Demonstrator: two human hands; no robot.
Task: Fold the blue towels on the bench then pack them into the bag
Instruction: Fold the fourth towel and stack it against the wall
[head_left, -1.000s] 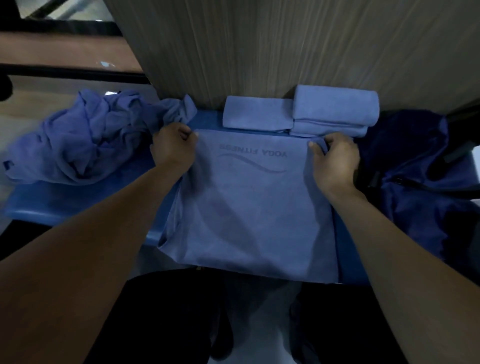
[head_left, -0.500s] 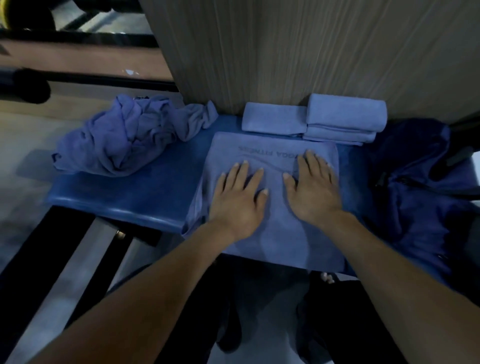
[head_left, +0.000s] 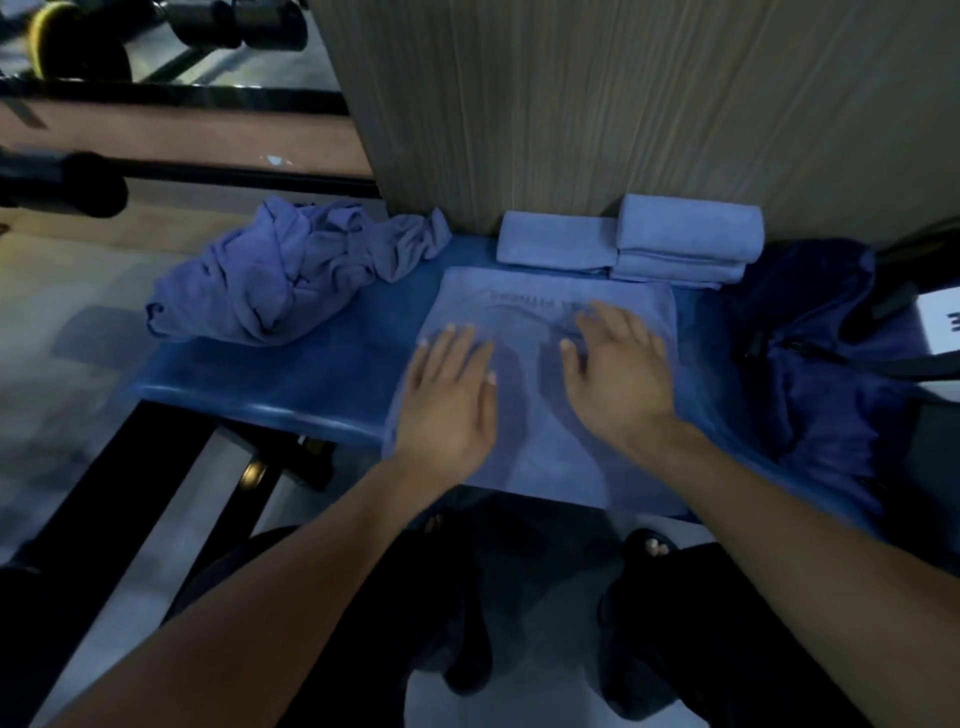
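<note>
A blue towel (head_left: 524, 415) with faint printed lettering lies flat on the blue bench (head_left: 291, 374), its near edge hanging over the front. My left hand (head_left: 447, 395) presses flat on its left half, fingers straight. My right hand (head_left: 618, 364) lies flat on its right half, fingers spread. Behind it, against the wall, sit one folded towel (head_left: 556, 241) and a stack of folded towels (head_left: 685, 239). A crumpled heap of blue towels (head_left: 280, 270) covers the bench's left end. A dark blue bag (head_left: 821, 353) slumps at the right end.
A wood-grain wall panel (head_left: 597, 104) rises right behind the bench. Black bars and gym equipment (head_left: 62, 182) stand at the far left. The bench's black frame (head_left: 130, 493) runs down to the floor. My dark-clad legs and feet show below the bench edge.
A second ago both hands pinched the towel's far corners. They let go, came down flat on its middle, and have since slid apart, outward across the towel.
</note>
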